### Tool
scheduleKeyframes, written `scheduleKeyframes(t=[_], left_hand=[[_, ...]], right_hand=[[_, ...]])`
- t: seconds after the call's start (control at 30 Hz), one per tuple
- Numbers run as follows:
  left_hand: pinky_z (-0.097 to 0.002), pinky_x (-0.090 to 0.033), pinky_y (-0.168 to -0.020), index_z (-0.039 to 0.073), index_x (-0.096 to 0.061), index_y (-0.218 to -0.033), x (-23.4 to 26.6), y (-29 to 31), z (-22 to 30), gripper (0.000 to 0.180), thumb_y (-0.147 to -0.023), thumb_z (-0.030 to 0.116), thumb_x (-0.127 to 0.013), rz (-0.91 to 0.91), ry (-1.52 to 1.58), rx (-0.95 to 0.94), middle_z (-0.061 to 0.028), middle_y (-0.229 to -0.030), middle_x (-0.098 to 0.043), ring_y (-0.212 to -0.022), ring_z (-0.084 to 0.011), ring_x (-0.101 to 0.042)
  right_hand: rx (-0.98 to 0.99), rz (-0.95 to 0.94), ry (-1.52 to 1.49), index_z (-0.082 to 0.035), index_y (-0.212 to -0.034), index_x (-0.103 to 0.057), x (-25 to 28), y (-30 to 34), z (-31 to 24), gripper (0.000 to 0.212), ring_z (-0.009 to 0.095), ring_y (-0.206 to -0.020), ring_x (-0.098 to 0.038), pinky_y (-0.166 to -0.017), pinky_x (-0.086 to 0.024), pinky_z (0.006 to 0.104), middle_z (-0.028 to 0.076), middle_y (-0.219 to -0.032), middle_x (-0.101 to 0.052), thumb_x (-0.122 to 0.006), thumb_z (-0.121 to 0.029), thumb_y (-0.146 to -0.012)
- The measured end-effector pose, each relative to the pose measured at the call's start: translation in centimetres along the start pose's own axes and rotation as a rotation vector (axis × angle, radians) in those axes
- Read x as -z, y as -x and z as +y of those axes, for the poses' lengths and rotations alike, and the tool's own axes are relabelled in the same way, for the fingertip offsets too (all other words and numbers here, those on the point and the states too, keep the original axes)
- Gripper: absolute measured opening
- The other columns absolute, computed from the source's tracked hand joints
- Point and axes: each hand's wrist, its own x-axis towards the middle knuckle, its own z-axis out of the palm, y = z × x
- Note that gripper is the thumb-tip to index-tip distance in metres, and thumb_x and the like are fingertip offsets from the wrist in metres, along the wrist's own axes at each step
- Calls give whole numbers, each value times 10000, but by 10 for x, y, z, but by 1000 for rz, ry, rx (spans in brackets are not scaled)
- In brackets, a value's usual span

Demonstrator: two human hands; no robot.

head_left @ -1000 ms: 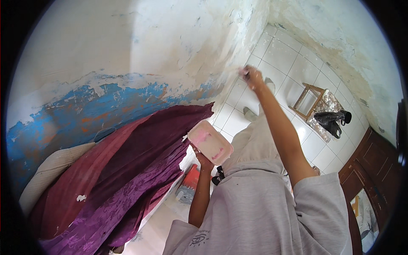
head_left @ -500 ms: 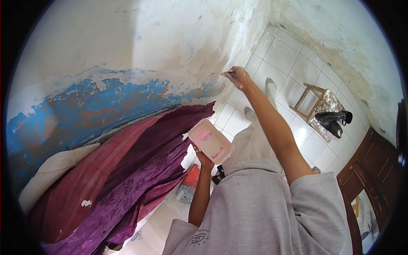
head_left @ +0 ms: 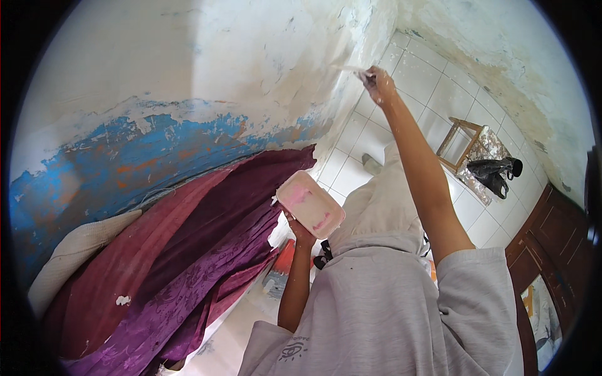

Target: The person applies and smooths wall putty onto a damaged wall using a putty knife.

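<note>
- Your right hand [head_left: 378, 84] is stretched up and away from you, its grip closed around the handle of a thin tool, probably a putty knife or scraper [head_left: 351, 69], with the pale blade lying against the wall [head_left: 251, 56]. The raised arm sets the blade at the white, patchy part of the wall near the corner where the plaster looks rough.
- Your left hand [head_left: 301, 230] is raised at chest height, its grip closed from below on a shallow pink-and-white tray [head_left: 310, 203]. The tray is tilted with its open face toward you; pink and white smears show inside it, likely filler. Held there, it sits between your body and the wall, well below the blade.
- Below the white area the wall carries a band of flaking blue paint [head_left: 125, 156] with orange showing through.
- Maroon and purple cloths [head_left: 175, 263] are draped along the base of the wall just beside the tray; a white fleck lies on them.
- The white tiled floor [head_left: 433, 81] lies beyond your arm. A small wooden stool [head_left: 464, 141] stands well apart on it, with a dark bag [head_left: 492, 172] beside it and a dark wooden door [head_left: 552, 244] further right.
- Nothing stands between the blade and the wall.
</note>
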Motion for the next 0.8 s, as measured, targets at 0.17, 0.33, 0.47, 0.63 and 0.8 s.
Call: scheduleKeyframes(t=[0.17,0.33,0.47,0.63,0.8], left_hand=[[-583,-421,-1059,186,-369,-1465,0,-8,0,798,-895,741,-431,20,-47,-10,-64,-1433,-473,-1304,-317,-487],[-539,-410,-1077,185,-358,-1474,-11,-8,3,791,-908,735,-415,-55,-81,-17,-55,-1437,-463,-1308,-295,-475],[-573,-420,-1065,200,-353,-1475,-12,-7,4,804,-895,754,-405,-39,-89,-27,-49,-1424,-477,-1304,-303,-491],[-570,-420,-1066,214,-356,-1474,-5,-9,5,793,-897,756,-402,-56,-23,-2,-47,-1426,-474,-1305,-304,-489],[-571,-419,-1066,211,-359,-1472,-8,-6,5,791,-900,757,-396,-27,-61,-3,-46,-1430,-470,-1306,-307,-488]], right_hand=[[-128,-40,46,95,-819,-648,-20,76,29,203,270,-794,-721,-731,-639,338,206,-861,-696,-604,-85,-902],[-133,-11,310,134,-847,-639,-63,108,22,222,254,-779,-718,-711,-633,320,224,-882,-701,-588,-67,-927],[-144,18,150,155,-863,-647,-90,88,6,225,264,-761,-723,-703,-628,312,232,-850,-707,-600,-59,-911],[-169,107,131,197,-827,-617,-100,58,-27,252,299,-749,-721,-713,-628,305,280,-843,-700,-616,-50,-874],[-19,49,-24,161,-831,-590,-85,44,-54,260,343,-767,-709,-746,-648,382,228,-854,-660,-651,-85,-888]])
